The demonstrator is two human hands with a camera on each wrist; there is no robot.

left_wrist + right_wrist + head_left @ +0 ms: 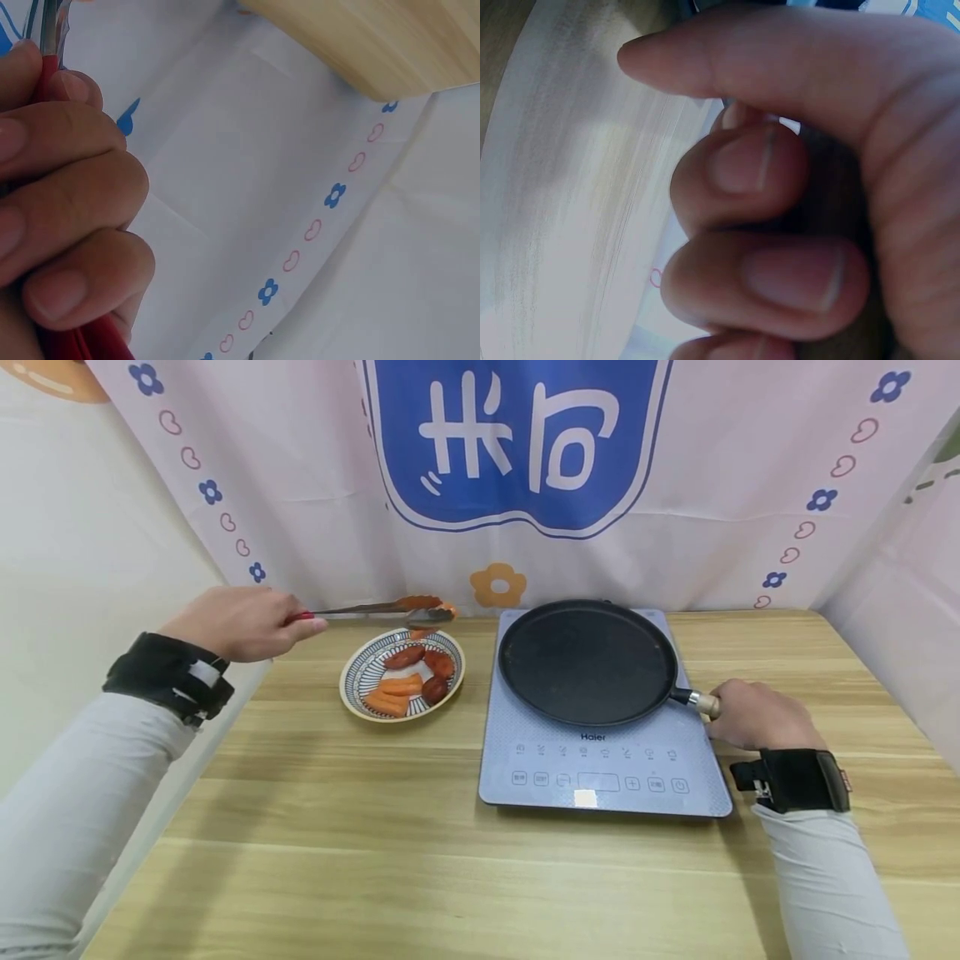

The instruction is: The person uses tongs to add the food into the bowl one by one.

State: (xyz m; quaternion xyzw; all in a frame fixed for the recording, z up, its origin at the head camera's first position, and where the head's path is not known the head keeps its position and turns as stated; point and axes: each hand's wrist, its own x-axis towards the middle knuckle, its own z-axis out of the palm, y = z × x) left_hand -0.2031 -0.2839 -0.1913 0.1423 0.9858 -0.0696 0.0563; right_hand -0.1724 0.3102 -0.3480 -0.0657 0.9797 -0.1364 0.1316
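Note:
My left hand (243,622) grips red-handled metal tongs (427,615), fingers curled round the handle in the left wrist view. The tongs' tips are over the back of a patterned plate (352,681), with an orange bit showing at the tips. On the plate lie orange strips (387,702) and several reddish-brown, sausage-like pieces (405,657). My right hand (761,714) holds the wooden handle (705,702) of a flat black frying pan (588,664). The right wrist view shows its fingers curled round the handle. No food shows in the pan.
Under the pan is a pale Haier induction cooker (551,785), its touch controls facing me. Both stand on a wood-grain table (360,860). Behind hangs a printed cloth (315,485) with a blue emblem, close to the table's back edge. White walls flank both sides.

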